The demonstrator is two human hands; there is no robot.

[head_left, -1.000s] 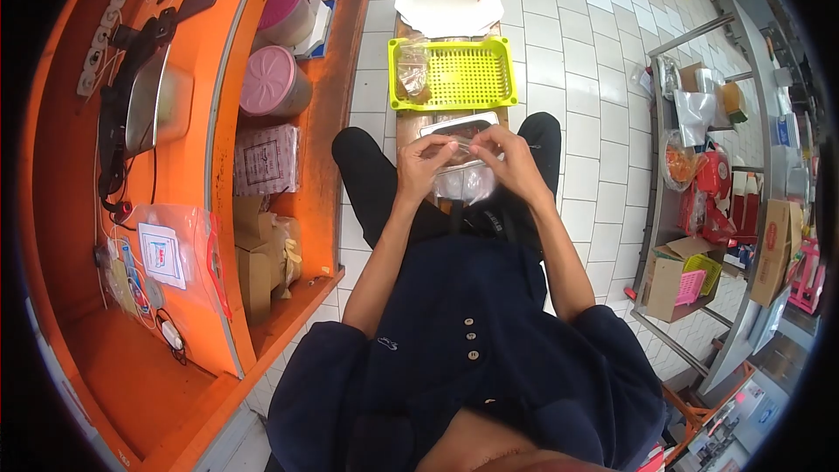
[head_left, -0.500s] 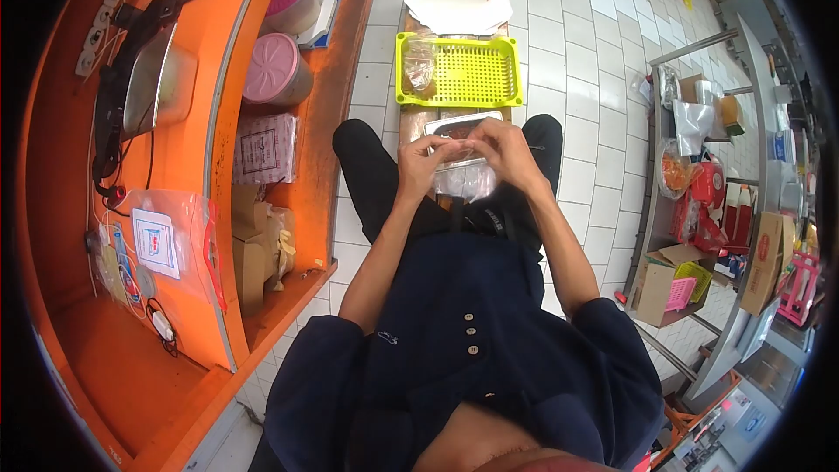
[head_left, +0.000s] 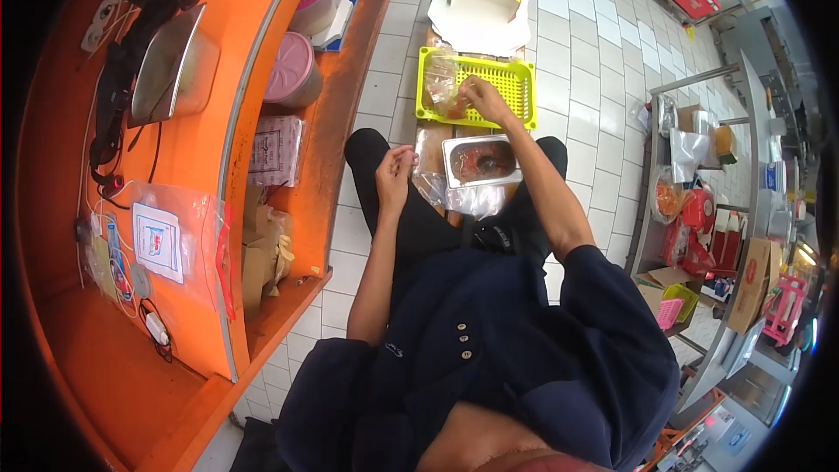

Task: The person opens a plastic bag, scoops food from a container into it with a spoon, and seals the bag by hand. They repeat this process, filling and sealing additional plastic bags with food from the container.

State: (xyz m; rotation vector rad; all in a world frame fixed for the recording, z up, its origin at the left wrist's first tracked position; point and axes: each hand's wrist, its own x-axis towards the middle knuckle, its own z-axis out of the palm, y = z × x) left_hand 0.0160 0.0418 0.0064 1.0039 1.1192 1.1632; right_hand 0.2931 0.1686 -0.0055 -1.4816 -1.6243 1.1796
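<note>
Right-hand fingers over the lime-green basket

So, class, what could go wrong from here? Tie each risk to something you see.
The right forearm passes close beside the open pan, so drawing the right hand back from the basket might knock it and spill the red contents.
The loose plastic bunched by the pan could snag and perhaps shift it.

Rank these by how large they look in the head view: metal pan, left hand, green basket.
Largest to smallest:
1. Green basket
2. Metal pan
3. Left hand
This is apparent size only; the lens distorts.
</note>
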